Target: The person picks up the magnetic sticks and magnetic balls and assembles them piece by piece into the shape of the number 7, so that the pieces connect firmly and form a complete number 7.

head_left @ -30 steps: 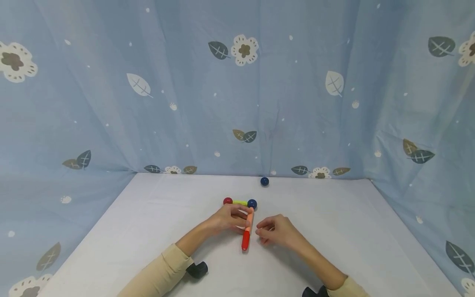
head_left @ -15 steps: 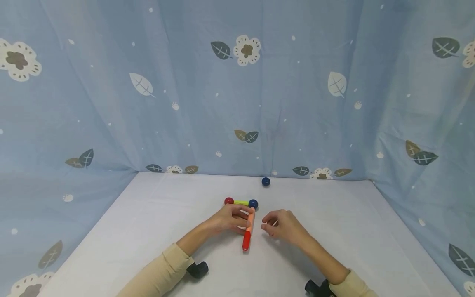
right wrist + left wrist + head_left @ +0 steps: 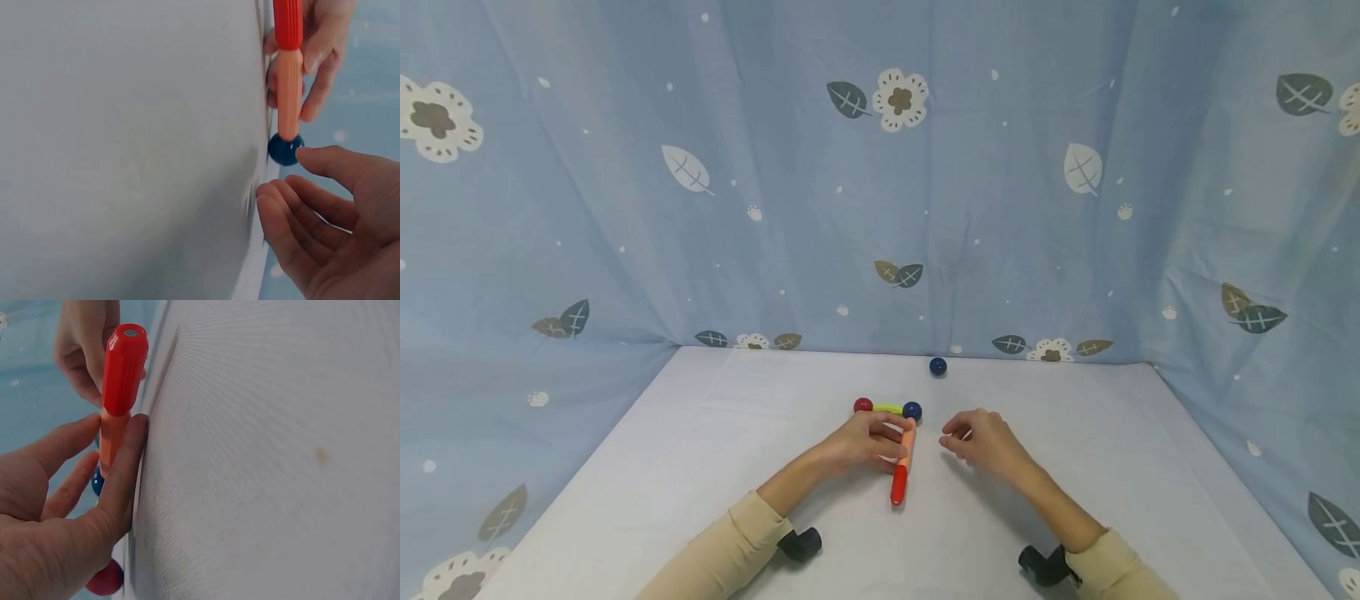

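Observation:
My left hand [image 3: 863,442] grips an orange magnetic rod [image 3: 907,450], its fingers on both sides of the rod in the left wrist view. A red magnetic rod [image 3: 898,485] continues from the orange one's near end, with a metal dot in its tip [image 3: 130,333]. At the far end sits a blue ball [image 3: 912,411]. From that ball a yellow-green rod [image 3: 888,409] runs left to a red ball [image 3: 863,405], partly beside my left fingers. My right hand [image 3: 991,443] hovers right of the rods, fingers loosely bent, thumb and fingertips apart, holding nothing.
Another blue ball [image 3: 937,367] lies at the back of the white table [image 3: 760,392]. Behind the table hangs a blue curtain [image 3: 805,208] with leaf and flower prints. A black wrist camera [image 3: 801,545] sits under my left sleeve, another [image 3: 1043,567] by the right.
My right hand has drawn away from the rods, moving right and a little toward the back. The left hand and the joined rods and balls have stayed in place.

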